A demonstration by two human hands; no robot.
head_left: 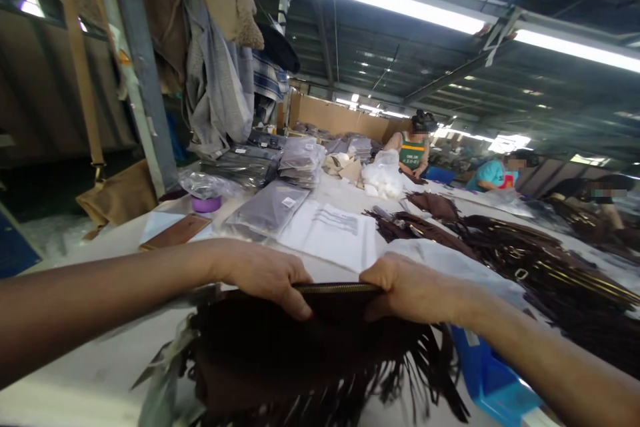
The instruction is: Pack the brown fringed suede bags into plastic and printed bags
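Observation:
A dark brown fringed bag with a brass-toothed zipper along its top edge is in front of me. My left hand pinches that edge on the left, thumb on the near side. At the zipper's right end my right hand grips the same edge, its thumb and fingers closed on the bag. Fringe strips hang from the bag's lower and right sides. Clear plastic lies against its left side. Just beyond my hands is a white printed plastic bag.
Packed flat bags are stacked beyond my left hand, near a purple tape roll and a brown phone case or wallet. Fringed brown bags pile up on the right. A blue bin stands below my right forearm. Several people work farther back.

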